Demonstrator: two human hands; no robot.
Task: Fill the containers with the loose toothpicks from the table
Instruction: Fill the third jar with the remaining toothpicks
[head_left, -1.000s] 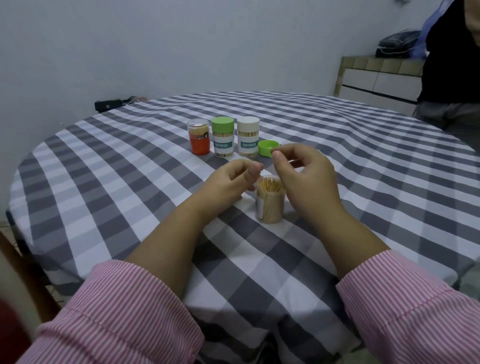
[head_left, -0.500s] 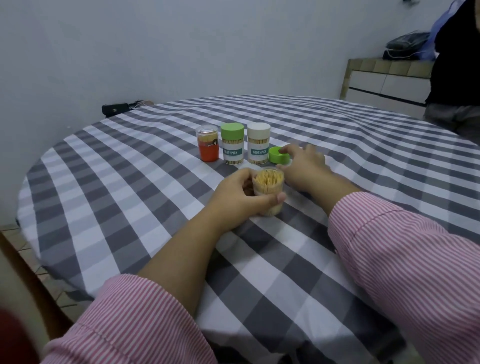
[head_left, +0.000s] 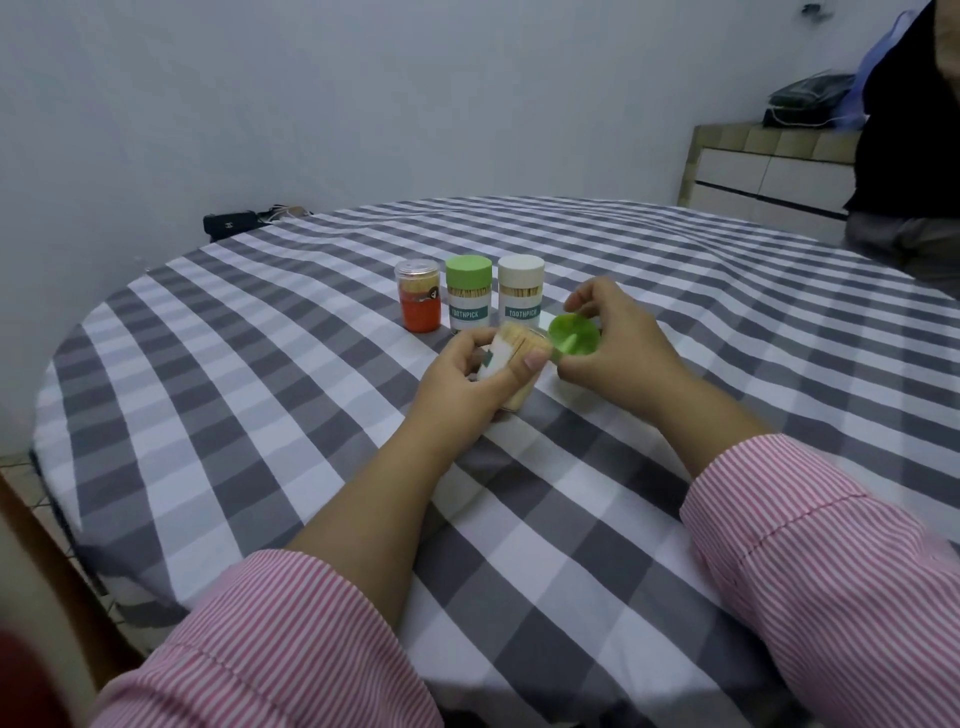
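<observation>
Going left to right: round counter (head_left: 675, 291) under a grey-and-white check cloth, so here's the rundown
Orange jar (head_left: 417, 303): clear lid on, upright, leftmost of a row out toward the middle of the counter
Green-lid jar (head_left: 468, 300): capped, upright, just beside the orange one
White-lid jar (head_left: 521, 293): capped, upright, right end of the row
Left hand (head_left: 462, 387): fingers (head_left: 535, 359) wrapped round the open container (head_left: 514, 358), tilted, packed with toothpicks (head_left: 522, 336), just in front of the row
Right hand (head_left: 615, 348): fingers pinching the green lid (head_left: 573, 338), its hollow side facing the camera, right next to the container's mouth
Far left edge: a dark bag (head_left: 231, 223)
</observation>
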